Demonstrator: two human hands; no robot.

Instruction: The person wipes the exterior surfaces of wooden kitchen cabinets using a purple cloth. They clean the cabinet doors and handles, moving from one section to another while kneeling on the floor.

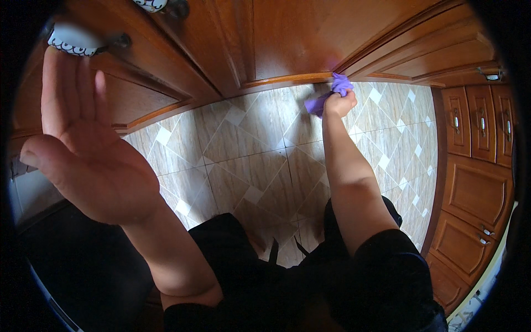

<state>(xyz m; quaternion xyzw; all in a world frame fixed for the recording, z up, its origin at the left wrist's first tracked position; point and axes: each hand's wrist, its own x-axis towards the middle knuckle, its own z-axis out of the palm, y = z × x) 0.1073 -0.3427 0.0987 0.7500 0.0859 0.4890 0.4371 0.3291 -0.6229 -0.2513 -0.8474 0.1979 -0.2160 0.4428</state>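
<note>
My right hand (341,103) grips a bunched purple cloth (342,84). The cloth meets the lower corner of a brown wooden cabinet door (294,37), and one loose end hangs beside my wrist. My left hand (91,157) is raised at the left, palm showing, fingers straight and thumb spread. Its fingertips reach a white patterned door handle (74,43); I cannot tell whether they touch it. Nothing shows in that palm.
Beneath me lies a tiled floor (249,166) with pale diamond insets. Wooden drawers (458,137) and lower cupboard doors (477,186) line the right side. Another patterned handle (151,4) juts out at the top. A dark surface (79,249) fills the lower left.
</note>
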